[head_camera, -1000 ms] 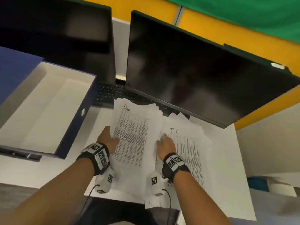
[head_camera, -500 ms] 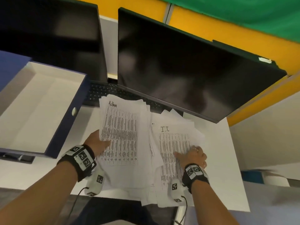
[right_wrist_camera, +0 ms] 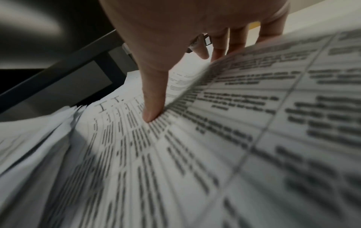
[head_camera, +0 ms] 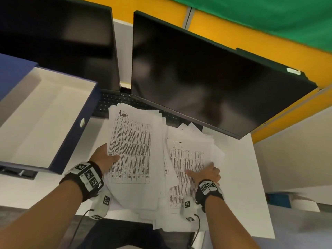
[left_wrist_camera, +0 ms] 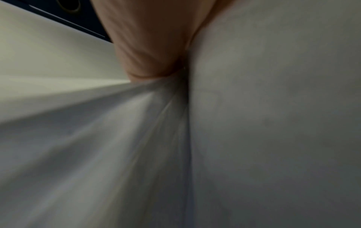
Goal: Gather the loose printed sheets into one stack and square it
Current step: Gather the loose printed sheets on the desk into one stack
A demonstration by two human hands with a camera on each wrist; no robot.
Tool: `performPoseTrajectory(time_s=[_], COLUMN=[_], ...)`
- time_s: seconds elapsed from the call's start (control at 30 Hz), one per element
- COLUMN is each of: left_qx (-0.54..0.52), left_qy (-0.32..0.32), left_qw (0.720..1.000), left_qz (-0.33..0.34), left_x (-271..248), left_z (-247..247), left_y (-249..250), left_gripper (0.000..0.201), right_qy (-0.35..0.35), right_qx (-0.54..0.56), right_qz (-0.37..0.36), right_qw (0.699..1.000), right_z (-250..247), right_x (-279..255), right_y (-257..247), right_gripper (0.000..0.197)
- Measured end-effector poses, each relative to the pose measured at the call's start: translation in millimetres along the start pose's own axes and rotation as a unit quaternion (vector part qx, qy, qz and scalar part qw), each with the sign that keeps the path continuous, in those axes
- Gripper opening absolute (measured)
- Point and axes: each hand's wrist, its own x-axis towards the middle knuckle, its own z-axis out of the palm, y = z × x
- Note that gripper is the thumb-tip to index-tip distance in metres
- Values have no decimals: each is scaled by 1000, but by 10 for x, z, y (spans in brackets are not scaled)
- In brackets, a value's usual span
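left pile: we see a loose heap of printed sheets (head_camera: pixel 133 150) on the white desk (head_camera: pixel 242 177), its top page headed "admin" in handwriting above a printed table; the edges beneath it are fanned and uneven.
right pile: a second heap (head_camera: pixel 188 159), topped by a page marked "i.t.", lies just beside the first and overlaps it along the middle; its corners splay out toward the monitor.
left hand: our left hand (head_camera: pixel 106 158) grips the left edge of the admin pile, thumb on top of the page and the fingers hidden under the paper; in the left wrist view the palm (left_wrist_camera: pixel 148 38) meets the sheets (left_wrist_camera: pixel 273 108), which rise beside it, blurred.
right hand: our right hand (head_camera: pixel 206 172) holds the right side of the i.t. pile, thumb (right_wrist_camera: pixel 154 98) pressed flat on the printed table, fingers (right_wrist_camera: pixel 236 40) curled behind the lifted right edge of the sheets (right_wrist_camera: pixel 215 138).
state of stack: the two heaps are not yet one, and nothing is squared.
near edge: some pages hang over the front edge of the desk.
box file: an open blue box file (head_camera: pixel 71 141) with a pale inside sits to the left of the admin pile, near it.
screens: two dark monitors (head_camera: pixel 206 74) stand behind the paper, with a black keyboard (head_camera: pixel 115 101) partly covered by the far ends of the sheets.
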Motion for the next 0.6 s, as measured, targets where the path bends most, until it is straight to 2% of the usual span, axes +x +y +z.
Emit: performPoseTrajectory(time_s=[0.1, 0.23, 0.37, 0.5, 0.6], left_qx=[21, 21, 19, 15, 30], left_qy=[7, 24, 31, 22, -1], left_qw=[1000, 999, 999, 1000, 1000], left_qz=[3, 0, -3, -2, 6], left_x=[9, 32, 64, 70, 38], left_z=[-12, -6, -26, -26, 9], left_y=[2, 6, 16, 23, 60], left_gripper=[30, 27, 29, 31, 39], right_qy=[-6, -2, 77, 141, 124], right_qx=[97, 146, 194, 291, 377], right_qz=[-11, -35, -118, -213, -288], right_qw=[995, 989, 971, 922, 871], right_z=[-85, -202, -728, -1491, -1806], right_x=[36, -133, -451, -793, -927], right_y=[19, 13, -91, -234, -361], right_gripper=[105, 74, 29, 28, 30])
